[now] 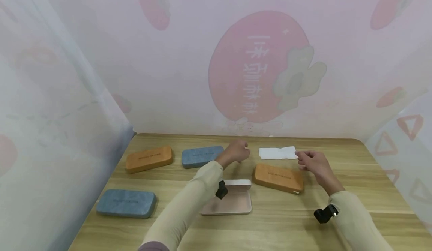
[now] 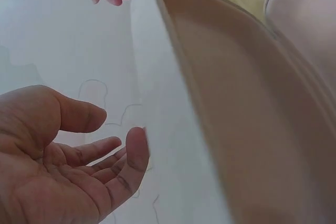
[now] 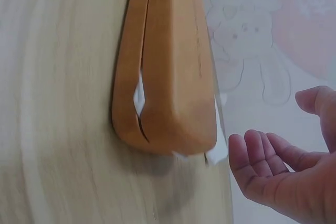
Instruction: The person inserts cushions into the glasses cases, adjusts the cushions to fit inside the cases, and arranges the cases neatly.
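A folded white cloth [image 1: 276,153] lies flat near the table's back edge. At its right end is my right hand [image 1: 314,164], fingertips right by the edge; the right wrist view shows its thumb apart from loosely bent fingers. Below the cloth sits a closed orange glasses case [image 1: 278,178], and white material pokes out of its seam [image 3: 139,95]. My left hand [image 1: 236,151], thumb and fingers apart around nothing, hovers between the cloth and a closed blue case [image 1: 194,157]. Under the left forearm stands an open case [image 1: 236,203] with a pale pink inside, partly hidden by the sleeve.
On the left of the wooden table [image 1: 256,230] lie another orange case [image 1: 148,159] and, closer to me, another blue case [image 1: 126,203]. A pale printed wall [image 1: 182,93] rises behind the table. Small black cameras are strapped to both wrists.
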{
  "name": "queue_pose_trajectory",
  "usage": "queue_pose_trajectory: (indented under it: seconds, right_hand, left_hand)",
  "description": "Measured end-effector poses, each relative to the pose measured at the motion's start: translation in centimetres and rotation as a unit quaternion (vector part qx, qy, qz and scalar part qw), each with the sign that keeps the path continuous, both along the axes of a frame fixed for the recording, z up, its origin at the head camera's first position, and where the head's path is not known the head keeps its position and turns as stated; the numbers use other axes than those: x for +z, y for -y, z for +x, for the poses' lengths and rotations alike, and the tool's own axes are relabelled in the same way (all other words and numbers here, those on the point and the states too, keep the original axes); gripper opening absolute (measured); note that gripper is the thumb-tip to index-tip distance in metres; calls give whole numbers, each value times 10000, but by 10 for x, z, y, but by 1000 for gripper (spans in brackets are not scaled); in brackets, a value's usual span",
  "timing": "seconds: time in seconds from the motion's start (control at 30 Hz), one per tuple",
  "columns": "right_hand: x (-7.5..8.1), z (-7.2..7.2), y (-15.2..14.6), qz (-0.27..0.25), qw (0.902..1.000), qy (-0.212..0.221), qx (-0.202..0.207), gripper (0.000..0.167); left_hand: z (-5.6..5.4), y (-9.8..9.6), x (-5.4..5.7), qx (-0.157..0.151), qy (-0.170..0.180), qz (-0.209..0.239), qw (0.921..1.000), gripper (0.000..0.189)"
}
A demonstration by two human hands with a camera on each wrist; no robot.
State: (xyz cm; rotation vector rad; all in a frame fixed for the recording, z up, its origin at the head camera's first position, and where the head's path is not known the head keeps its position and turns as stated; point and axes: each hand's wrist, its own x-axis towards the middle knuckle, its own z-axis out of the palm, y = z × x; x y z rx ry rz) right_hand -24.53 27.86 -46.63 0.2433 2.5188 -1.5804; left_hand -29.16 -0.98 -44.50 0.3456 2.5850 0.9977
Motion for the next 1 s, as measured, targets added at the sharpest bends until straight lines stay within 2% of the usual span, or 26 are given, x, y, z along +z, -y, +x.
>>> queue_pose_trajectory:
  seconds: [0.17, 0.3, 0.33, 0.5, 0.7, 0.87, 1.0]
  right_hand:
    - [-3, -6, -8, -142, 9998, 81, -103, 61]
    - [-6, -9, -16, -123, 9996, 119, -234, 59]
    - [-7, -9, -18, -86, 9995, 123, -260, 59]
    - [-8, -12, -26, 132, 9990, 232, -368, 58]
    - [-9, -17, -28, 204, 9980, 334, -503, 55]
    - [-8, -23, -25, 225, 9984, 322, -395, 47]
    - [-15, -33, -23, 496, 9978, 361, -240, 42]
  left_hand:
    - [-3, -9, -1, 99, 5, 54, 9999, 29]
    - [-5, -18, -7, 329, 297, 294, 9986, 6]
    - [-7, -21, -9, 371, 374, 279, 9982, 6]
    - [-14, -34, -15, 395, 634, 36, 9972, 14]
    - [-19, -49, -18, 81, 676, -127, 9976, 34]
    - [-24, -59, -21, 39, 661, -216, 9976, 47]
    - [-22, -62, -25, 42, 438, -512, 9977, 34]
